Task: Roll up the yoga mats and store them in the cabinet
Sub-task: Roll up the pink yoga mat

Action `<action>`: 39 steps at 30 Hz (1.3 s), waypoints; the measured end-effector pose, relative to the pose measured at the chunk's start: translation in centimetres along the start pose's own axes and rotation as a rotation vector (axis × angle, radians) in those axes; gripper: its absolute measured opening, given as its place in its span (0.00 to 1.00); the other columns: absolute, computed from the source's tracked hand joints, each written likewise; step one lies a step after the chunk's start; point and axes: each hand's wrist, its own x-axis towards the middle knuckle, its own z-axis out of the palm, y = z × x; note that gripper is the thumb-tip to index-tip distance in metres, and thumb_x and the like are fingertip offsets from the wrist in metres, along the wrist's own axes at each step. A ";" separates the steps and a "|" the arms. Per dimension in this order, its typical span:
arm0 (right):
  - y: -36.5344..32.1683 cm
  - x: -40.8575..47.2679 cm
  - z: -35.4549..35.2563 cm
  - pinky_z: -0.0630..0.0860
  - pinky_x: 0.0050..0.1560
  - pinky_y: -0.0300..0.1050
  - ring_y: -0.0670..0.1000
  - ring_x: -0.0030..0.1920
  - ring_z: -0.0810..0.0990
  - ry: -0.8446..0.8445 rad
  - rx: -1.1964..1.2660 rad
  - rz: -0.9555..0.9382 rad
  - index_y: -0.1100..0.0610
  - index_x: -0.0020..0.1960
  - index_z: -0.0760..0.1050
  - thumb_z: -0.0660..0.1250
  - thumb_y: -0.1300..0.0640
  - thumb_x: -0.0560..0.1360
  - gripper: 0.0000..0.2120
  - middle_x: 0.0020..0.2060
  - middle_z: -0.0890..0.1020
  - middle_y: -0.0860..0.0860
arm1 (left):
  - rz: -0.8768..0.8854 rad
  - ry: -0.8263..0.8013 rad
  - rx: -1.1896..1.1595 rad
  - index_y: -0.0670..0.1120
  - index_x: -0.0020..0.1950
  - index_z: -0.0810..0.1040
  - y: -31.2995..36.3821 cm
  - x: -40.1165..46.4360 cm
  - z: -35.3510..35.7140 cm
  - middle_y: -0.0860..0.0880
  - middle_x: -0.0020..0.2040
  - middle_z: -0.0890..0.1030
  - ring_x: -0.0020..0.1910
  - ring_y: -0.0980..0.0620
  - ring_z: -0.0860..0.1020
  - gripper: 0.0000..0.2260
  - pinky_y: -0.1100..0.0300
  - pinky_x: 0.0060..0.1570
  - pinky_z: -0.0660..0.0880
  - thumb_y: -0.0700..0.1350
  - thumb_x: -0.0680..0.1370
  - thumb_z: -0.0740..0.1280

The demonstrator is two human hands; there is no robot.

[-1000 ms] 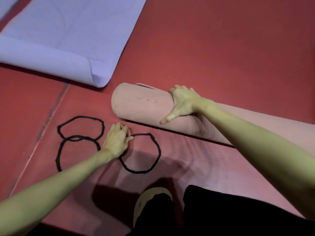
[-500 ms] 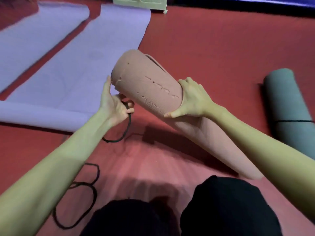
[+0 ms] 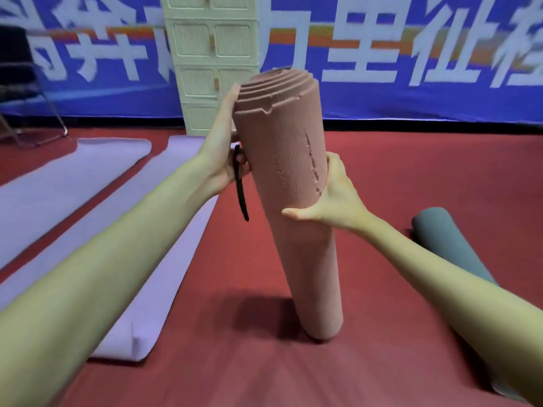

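Pink rolled mat (image 3: 293, 201) stands nearly upright on the red floor (image 3: 382, 362), leaning a little away from me, its lower end touching the ground. My right hand (image 3: 332, 201) wraps around its middle, thumb across the front. My left hand (image 3: 223, 154) presses against the upper side near the stepped top edge, with a black band (image 3: 239, 186) pinched in its curled fingers and dangling loose. The band is not yet around the roll, so I judge the layers could spring open if either grip eases, or the mat could topple sideways. The cream cabinet (image 3: 211, 60) stands behind, and two lilac mats (image 3: 88, 177) lie flat at left, a grey roll (image 3: 446, 248) at right.
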 end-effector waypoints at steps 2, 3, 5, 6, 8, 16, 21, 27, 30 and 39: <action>0.6 0.5 0.0 0.71 0.63 0.57 0.54 0.64 0.72 -0.006 0.042 0.014 0.48 0.67 0.56 0.76 0.30 0.46 0.57 0.63 0.67 0.48 | 0.000 0.002 0.055 0.52 0.33 0.68 0.5 0.2 0.7 0.53 0.31 0.65 0.25 0.56 0.61 0.23 0.66 0.25 0.62 0.70 0.74 0.57; 1.1 0.7 0.0 0.71 0.64 0.57 0.54 0.64 0.71 -0.030 0.051 0.021 0.47 0.67 0.56 0.77 0.30 0.46 0.57 0.63 0.67 0.47 | -0.014 0.002 0.084 0.52 0.34 0.68 0.5 0.3 0.9 0.53 0.31 0.65 0.24 0.56 0.62 0.22 0.66 0.25 0.63 0.69 0.74 0.58; 2.0 1.0 0.3 0.68 0.67 0.57 0.52 0.66 0.69 -0.098 0.076 0.035 0.46 0.68 0.55 0.77 0.29 0.45 0.59 0.63 0.65 0.46 | -0.061 0.014 0.126 0.52 0.33 0.67 0.3 0.6 1.3 0.53 0.30 0.65 0.24 0.56 0.62 0.20 0.64 0.27 0.62 0.68 0.73 0.60; 2.3 1.1 0.4 0.68 0.67 0.57 0.51 0.66 0.68 -0.133 0.079 0.050 0.46 0.69 0.55 0.77 0.29 0.45 0.60 0.63 0.64 0.46 | -0.085 0.025 0.136 0.52 0.33 0.67 0.2 0.7 1.5 0.53 0.30 0.65 0.23 0.55 0.62 0.20 0.63 0.28 0.62 0.67 0.72 0.61; 2.5 1.5 0.4 0.69 0.67 0.54 0.49 0.65 0.68 -0.181 0.133 0.108 0.48 0.67 0.58 0.76 0.29 0.47 0.56 0.62 0.66 0.47 | -0.111 0.038 0.148 0.52 0.32 0.66 0.0 1.0 1.7 0.53 0.28 0.64 0.23 0.55 0.61 0.20 0.62 0.29 0.59 0.66 0.72 0.62; -2.5 6.7 -3.2 0.69 0.68 0.54 0.52 0.61 0.79 -0.163 0.890 0.103 0.50 0.63 0.78 0.60 0.29 0.70 0.32 0.58 0.82 0.52 | -0.200 0.040 0.183 0.49 0.45 0.69 0.5 2.6 2.2 0.52 0.32 0.67 0.29 0.52 0.62 0.21 0.60 0.34 0.64 0.65 0.66 0.66; -3.9 8.9 -4.3 0.73 0.65 0.56 0.55 0.54 0.83 -0.101 0.823 0.295 0.52 0.57 0.82 0.69 0.29 0.59 0.36 0.50 0.85 0.52 | -0.254 0.017 0.192 0.48 0.46 0.69 1.4 3.6 2.8 0.50 0.34 0.68 0.29 0.52 0.65 0.21 0.59 0.37 0.69 0.64 0.67 0.65; -3.8 10.2 -4.0 0.75 0.59 0.51 0.53 0.47 0.83 -0.136 0.839 0.300 0.51 0.49 0.82 0.66 0.37 0.66 0.21 0.47 0.86 0.51 | -0.212 0.043 0.263 0.50 0.43 0.69 1.3 5.2 2.7 0.50 0.37 0.68 0.34 0.51 0.64 0.20 0.62 0.33 0.67 0.65 0.67 0.66; -3.5 10.9 -4.0 0.74 0.50 0.47 0.53 0.43 0.79 -0.163 0.895 0.288 0.51 0.45 0.79 0.65 0.43 0.71 0.12 0.42 0.83 0.52 | -0.246 0.047 0.250 0.49 0.40 0.69 1.3 6.0 2.3 0.50 0.36 0.67 0.36 0.51 0.63 0.19 0.62 0.32 0.63 0.63 0.66 0.67; -2.1 11.8 -4.4 0.71 0.43 0.45 0.50 0.32 0.76 -0.175 0.925 0.360 0.54 0.39 0.75 0.64 0.52 0.70 0.06 0.34 0.79 0.50 | -0.218 0.052 0.257 0.50 0.40 0.74 0.4 6.7 2.6 0.51 0.34 0.73 0.34 0.54 0.62 0.14 0.65 0.28 0.64 0.60 0.68 0.69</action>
